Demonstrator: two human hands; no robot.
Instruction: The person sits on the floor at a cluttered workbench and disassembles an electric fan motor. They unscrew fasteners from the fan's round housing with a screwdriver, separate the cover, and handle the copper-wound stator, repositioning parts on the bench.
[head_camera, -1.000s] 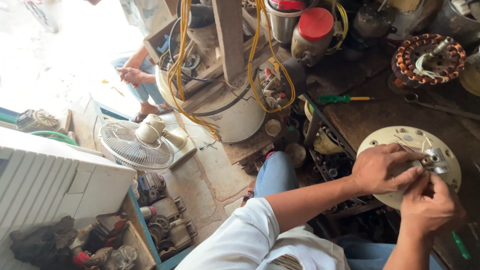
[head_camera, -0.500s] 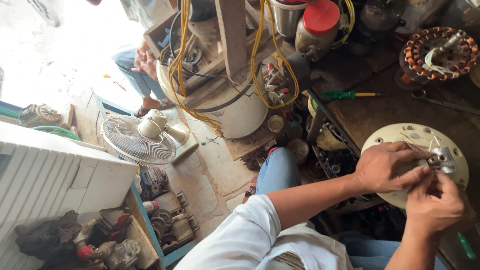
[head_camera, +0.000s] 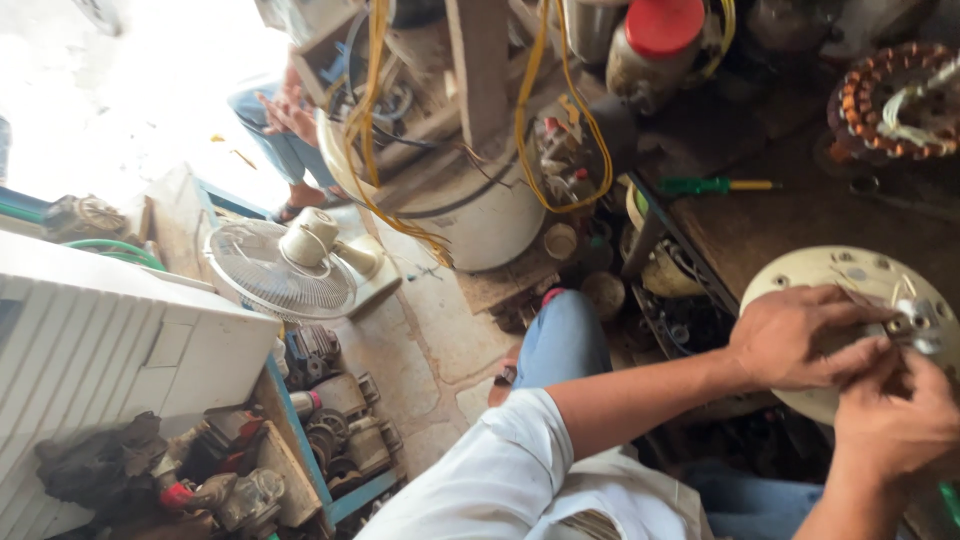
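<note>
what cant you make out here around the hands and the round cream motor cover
Head view only:
- Small metal part at the centre of the cream motor cover: fingers of the left hand and right hand cover it, so the grip is unclear.
- Cover's lower right: hidden by the hands, cut by the frame edge.
- Copper-wound stator: cut off at the right edge.

Left hand: left hand (head_camera: 800, 335) lies flat on the cream round motor cover (head_camera: 850, 280).
Right hand: right hand (head_camera: 895, 415) pinches a small metal part (head_camera: 915, 322) at the cover's hub (grip partly hidden).
Bench: green-handled screwdriver (head_camera: 712, 186), copper-wound stator (head_camera: 890, 95).
Floor: white fan (head_camera: 285, 265).
</note>
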